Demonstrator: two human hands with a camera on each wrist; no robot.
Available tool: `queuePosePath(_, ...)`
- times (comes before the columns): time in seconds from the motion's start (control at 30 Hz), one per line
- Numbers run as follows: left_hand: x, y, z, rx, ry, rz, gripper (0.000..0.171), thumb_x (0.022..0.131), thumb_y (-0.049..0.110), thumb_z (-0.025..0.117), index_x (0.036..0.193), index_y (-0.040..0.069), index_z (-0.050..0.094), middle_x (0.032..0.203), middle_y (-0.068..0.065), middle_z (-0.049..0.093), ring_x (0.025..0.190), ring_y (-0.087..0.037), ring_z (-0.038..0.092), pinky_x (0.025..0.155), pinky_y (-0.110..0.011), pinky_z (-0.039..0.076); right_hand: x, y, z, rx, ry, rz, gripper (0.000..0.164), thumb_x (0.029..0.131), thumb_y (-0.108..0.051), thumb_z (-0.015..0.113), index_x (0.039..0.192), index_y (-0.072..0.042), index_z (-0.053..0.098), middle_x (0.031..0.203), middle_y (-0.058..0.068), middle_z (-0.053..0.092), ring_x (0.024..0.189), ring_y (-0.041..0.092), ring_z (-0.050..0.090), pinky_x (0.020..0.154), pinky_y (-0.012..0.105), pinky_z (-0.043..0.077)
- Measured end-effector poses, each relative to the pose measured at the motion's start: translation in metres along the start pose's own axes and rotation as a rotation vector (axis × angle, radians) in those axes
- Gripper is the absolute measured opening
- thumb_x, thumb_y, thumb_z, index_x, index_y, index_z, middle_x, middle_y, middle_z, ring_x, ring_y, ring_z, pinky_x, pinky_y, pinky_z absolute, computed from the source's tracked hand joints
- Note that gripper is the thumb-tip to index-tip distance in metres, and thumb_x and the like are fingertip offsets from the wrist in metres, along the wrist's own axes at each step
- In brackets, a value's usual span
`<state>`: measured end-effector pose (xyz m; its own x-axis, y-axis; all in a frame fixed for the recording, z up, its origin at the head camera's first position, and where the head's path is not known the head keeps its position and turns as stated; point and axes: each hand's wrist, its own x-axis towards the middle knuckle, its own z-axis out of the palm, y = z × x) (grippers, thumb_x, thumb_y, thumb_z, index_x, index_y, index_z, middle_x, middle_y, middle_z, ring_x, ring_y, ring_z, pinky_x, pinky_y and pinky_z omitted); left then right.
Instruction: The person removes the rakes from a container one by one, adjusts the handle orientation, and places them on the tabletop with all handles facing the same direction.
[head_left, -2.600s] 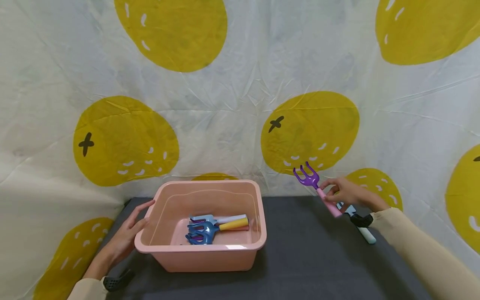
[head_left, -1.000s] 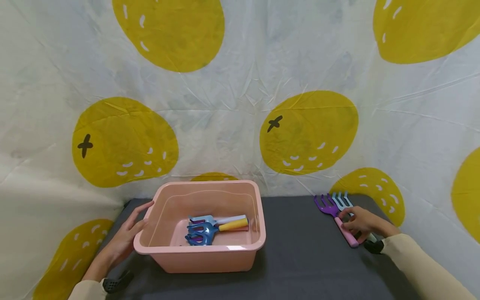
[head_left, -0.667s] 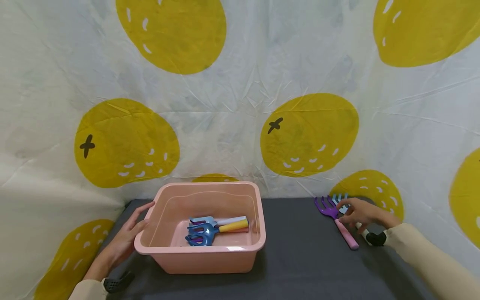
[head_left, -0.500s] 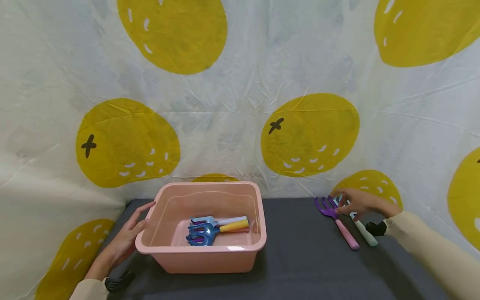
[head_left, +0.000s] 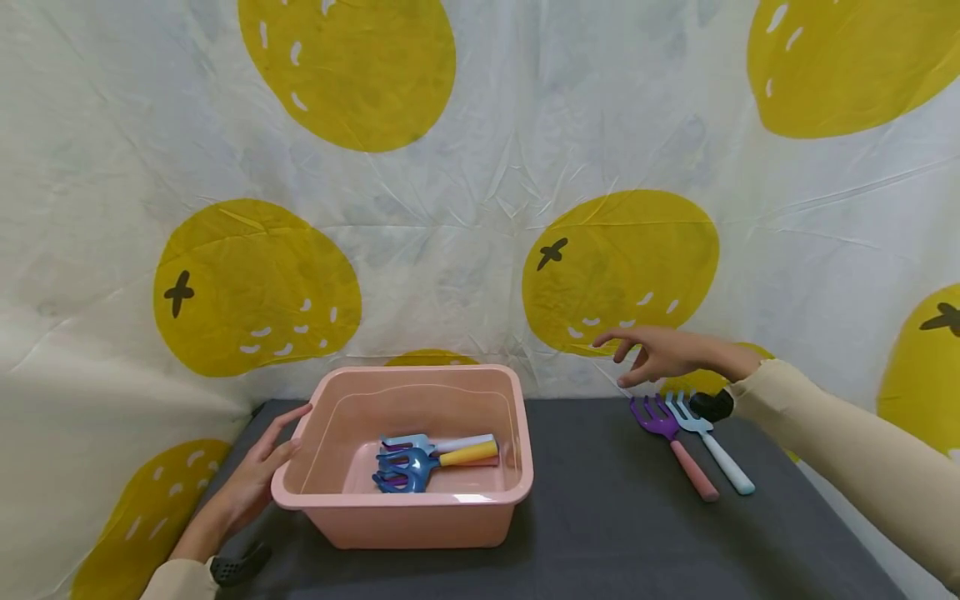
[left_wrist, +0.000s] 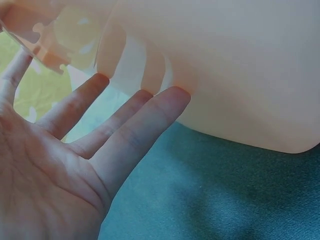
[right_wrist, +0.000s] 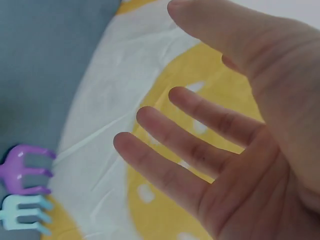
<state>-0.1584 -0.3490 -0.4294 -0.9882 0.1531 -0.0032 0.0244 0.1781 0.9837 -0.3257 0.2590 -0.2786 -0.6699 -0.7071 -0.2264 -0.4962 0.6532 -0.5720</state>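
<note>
My left hand (head_left: 251, 475) rests its fingertips against the left side of a pink plastic tub (head_left: 420, 521); the left wrist view shows the fingers (left_wrist: 145, 120) spread and straight along the tub's outer wall (left_wrist: 250, 85). My right hand (head_left: 660, 354) is in the air above the table's back right, fingers extended, holding nothing. Below it a purple hand rake with a pink handle (head_left: 693, 471) lies beside a light blue hand rake (head_left: 723, 458), tines toward the back. In the right wrist view the purple rake (right_wrist: 22, 170) shows at the lower left.
Inside the tub lie several more hand rakes, among them a dark blue one with a yellow handle (head_left: 468, 452) and a light blue one (head_left: 465, 440). The dark grey table (head_left: 585, 517) ends at a white curtain (head_left: 450, 292) printed with yellow fruit.
My right hand put the purple rake down beside the light blue one, let go, then rose up and to the left. The left hand and tub have stayed in place.
</note>
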Motion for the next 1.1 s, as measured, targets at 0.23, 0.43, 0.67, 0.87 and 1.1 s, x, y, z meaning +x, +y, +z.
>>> queuePosePath(0.23, -0.002, 0.004, 0.001, -0.008, 0.031, -0.028, 0.056, 0.112, 0.028, 0.041, 0.163, 0.026, 0.02, 0.166, -0.016, 0.008, 0.129, -0.042, 0.046, 0.094, -0.059, 0.054, 0.03, -0.05, -0.006, -0.104, 0.03, -0.086, 0.071, 0.09, -0.022, 0.081, 0.152, -0.015, 0.046, 0.129, 0.016, 0.062, 0.102, 0.027, 0.07, 0.087, 0.042, 0.06)
queuePosePath(0.43, -0.002, 0.006, 0.001, -0.008, 0.029, -0.028, 0.056, 0.112, 0.028, 0.042, 0.163, 0.025, 0.019, 0.167, -0.018, 0.007, 0.13, -0.045, 0.044, 0.096, -0.06, 0.052, 0.059, -0.089, -0.001, -0.16, -0.017, -0.103, 0.075, 0.089, -0.024, 0.083, 0.153, -0.022, 0.044, 0.131, 0.012, 0.062, 0.105, 0.027, 0.069, 0.089, 0.041, 0.059)
queuePosePath(0.67, -0.002, 0.007, 0.002, -0.001, 0.03, -0.023, 0.056, 0.112, 0.028, 0.041, 0.163, 0.025, 0.019, 0.166, -0.019, 0.011, 0.129, -0.043, 0.047, 0.095, -0.059, 0.053, 0.098, -0.128, 0.017, -0.206, -0.105, -0.158, 0.075, 0.089, -0.023, 0.082, 0.153, -0.027, 0.043, 0.131, 0.008, 0.062, 0.106, 0.025, 0.069, 0.089, 0.037, 0.058)
queuePosePath(0.87, -0.001, 0.005, 0.004, -0.009, 0.033, -0.019, 0.056, 0.112, 0.027, 0.043, 0.163, 0.024, 0.02, 0.167, -0.02, 0.009, 0.131, -0.047, 0.044, 0.096, -0.063, 0.052, 0.135, -0.152, 0.045, -0.321, -0.18, -0.244, 0.072, 0.089, -0.025, 0.082, 0.152, -0.024, 0.046, 0.13, 0.013, 0.064, 0.103, 0.023, 0.069, 0.081, 0.031, 0.058)
queuePosePath(1.1, 0.002, 0.003, 0.008, -0.004, 0.037, -0.022, 0.056, 0.111, 0.028, 0.044, 0.162, 0.024, 0.02, 0.167, -0.018, 0.008, 0.132, -0.049, 0.041, 0.098, -0.065, 0.049, 0.162, -0.161, 0.083, -0.33, -0.309, -0.25, 0.072, 0.088, -0.023, 0.083, 0.149, -0.029, 0.046, 0.123, 0.002, 0.063, 0.115, 0.023, 0.061, 0.079, 0.025, 0.057)
